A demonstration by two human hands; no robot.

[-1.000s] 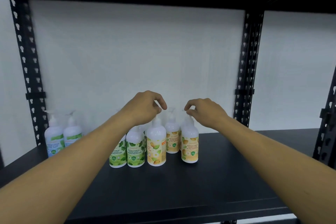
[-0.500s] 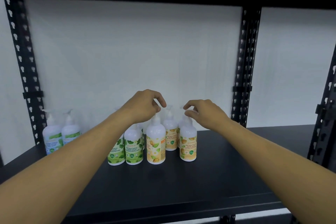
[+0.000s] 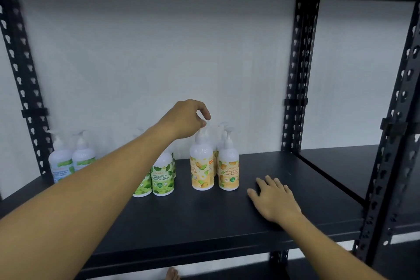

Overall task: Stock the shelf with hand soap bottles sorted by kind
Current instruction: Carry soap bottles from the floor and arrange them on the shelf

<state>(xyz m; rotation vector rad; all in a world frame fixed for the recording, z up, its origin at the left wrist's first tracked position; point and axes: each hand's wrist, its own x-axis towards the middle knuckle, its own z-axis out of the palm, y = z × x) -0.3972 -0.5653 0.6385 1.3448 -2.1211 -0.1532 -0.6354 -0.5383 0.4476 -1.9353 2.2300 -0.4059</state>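
Looks like a stockroom or shop back area from my feed. I see a black boltless metal rack with slotted uprights [image 3: 299,79], a flat black shelf board [image 3: 204,218], and a plain white wall [image 3: 159,57] behind. Retail pump bottles of hand wash are grouped by label: pale green-labelled bottles [image 3: 61,161] at left, leaf-print bottles [image 3: 162,175] beside, yellow-labelled bottles [image 3: 228,171] in the middle. Second rack bay [image 3: 354,166] adjoins on the right.

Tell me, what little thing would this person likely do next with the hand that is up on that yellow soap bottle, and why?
Probably a small turn or nudge of the front yellow bottle. The left hand pinches its pump top, and its label faces a little aside, while the neighbouring yellow bottle shows its label squarely. The right hand lies flat on the shelf, holding nothing.
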